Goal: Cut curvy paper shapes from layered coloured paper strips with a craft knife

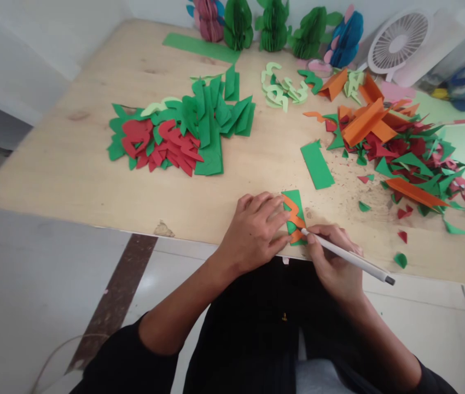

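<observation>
At the table's front edge, a green paper strip [295,196] lies under a curvy orange paper shape [292,208]. My left hand [255,232] lies flat with its fingers spread, their tips on the left side of the orange shape and the strip. My right hand [335,257] is closed around a white pen [349,256], whose tip touches the lower right part of the orange shape. Just behind, another green paper piece [318,165] rests on the wood.
Green [210,123] and red cut-outs [175,145] are piled at the left. Orange, red and green scraps [411,158] cover the right. Pale green cut-outs [284,90], honeycomb paper figures [273,27] and a white fan [400,41] stand or lie along the back of the table [64,158].
</observation>
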A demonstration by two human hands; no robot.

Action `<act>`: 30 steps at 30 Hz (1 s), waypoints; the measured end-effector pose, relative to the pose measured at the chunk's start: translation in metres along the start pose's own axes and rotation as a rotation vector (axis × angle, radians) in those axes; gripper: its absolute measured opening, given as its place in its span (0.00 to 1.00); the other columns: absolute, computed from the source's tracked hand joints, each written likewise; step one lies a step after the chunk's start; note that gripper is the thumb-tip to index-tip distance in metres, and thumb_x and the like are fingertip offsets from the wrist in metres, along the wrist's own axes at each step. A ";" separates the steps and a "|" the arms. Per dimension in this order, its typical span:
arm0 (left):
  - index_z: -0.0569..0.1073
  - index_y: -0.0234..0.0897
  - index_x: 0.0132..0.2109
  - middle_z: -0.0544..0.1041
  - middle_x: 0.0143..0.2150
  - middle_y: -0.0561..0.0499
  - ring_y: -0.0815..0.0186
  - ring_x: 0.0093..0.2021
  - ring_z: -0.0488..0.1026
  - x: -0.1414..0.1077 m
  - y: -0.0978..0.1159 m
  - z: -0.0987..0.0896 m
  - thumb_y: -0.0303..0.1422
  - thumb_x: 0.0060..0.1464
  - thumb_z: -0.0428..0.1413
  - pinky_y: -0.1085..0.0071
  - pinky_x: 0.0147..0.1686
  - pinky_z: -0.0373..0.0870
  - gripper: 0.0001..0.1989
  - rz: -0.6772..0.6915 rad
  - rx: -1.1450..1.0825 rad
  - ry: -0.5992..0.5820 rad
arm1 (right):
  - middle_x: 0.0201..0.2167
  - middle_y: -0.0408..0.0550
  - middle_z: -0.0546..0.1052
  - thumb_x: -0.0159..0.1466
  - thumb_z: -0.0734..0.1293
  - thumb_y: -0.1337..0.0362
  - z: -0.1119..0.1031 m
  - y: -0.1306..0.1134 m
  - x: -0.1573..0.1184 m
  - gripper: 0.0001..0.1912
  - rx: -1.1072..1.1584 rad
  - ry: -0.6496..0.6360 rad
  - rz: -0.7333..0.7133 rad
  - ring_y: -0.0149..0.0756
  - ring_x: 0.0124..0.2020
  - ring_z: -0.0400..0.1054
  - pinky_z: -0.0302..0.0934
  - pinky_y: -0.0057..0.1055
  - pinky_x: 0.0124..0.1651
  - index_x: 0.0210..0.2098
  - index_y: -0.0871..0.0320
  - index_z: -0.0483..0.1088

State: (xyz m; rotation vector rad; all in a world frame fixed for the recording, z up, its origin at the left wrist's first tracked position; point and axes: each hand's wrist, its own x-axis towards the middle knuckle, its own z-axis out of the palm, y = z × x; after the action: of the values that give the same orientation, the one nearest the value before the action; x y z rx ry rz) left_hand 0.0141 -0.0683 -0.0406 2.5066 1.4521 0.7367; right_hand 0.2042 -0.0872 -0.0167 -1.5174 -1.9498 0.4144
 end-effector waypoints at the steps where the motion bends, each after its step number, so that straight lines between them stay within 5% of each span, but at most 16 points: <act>1: 0.74 0.40 0.51 0.72 0.59 0.44 0.52 0.59 0.65 0.000 0.000 0.000 0.40 0.60 0.54 0.53 0.55 0.58 0.15 0.001 0.001 0.000 | 0.26 0.43 0.78 0.64 0.64 0.63 0.000 0.000 0.000 0.04 -0.001 0.001 0.003 0.36 0.28 0.72 0.65 0.34 0.36 0.33 0.52 0.70; 30: 0.74 0.40 0.50 0.71 0.61 0.45 0.53 0.60 0.64 0.000 0.001 0.000 0.42 0.61 0.53 0.53 0.56 0.57 0.15 -0.005 0.009 -0.009 | 0.25 0.42 0.77 0.64 0.64 0.63 -0.001 -0.003 -0.001 0.05 -0.031 0.013 -0.051 0.35 0.26 0.71 0.63 0.33 0.34 0.31 0.53 0.69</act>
State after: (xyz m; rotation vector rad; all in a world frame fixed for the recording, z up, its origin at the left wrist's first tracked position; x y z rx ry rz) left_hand 0.0142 -0.0690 -0.0402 2.5086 1.4622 0.7190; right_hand 0.2030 -0.0889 -0.0147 -1.4820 -1.9886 0.3529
